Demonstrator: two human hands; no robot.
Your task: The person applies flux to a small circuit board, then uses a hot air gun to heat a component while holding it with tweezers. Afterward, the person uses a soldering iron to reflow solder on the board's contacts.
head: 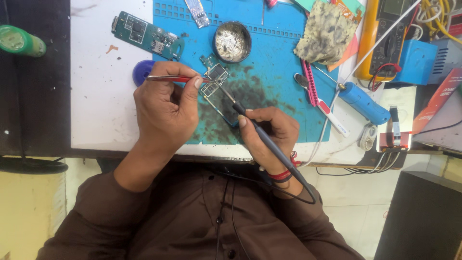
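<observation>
My left hand [166,108] grips red-handled metal tweezers [174,78], whose tips reach a small green circuit board [217,91] lying on the blue work mat [279,72]. My right hand [268,132] holds a grey soldering iron [262,137] like a pen. Its tip touches the board near the tweezers' tips. The iron's black cord runs back past my wrist.
A second green circuit board [148,34] lies at the mat's upper left edge. A round tin of solder residue [232,42], a dirty sponge [326,32], a blue-handled tool [363,102], a yellow multimeter [385,33] and a green bottle [21,42] surround the work.
</observation>
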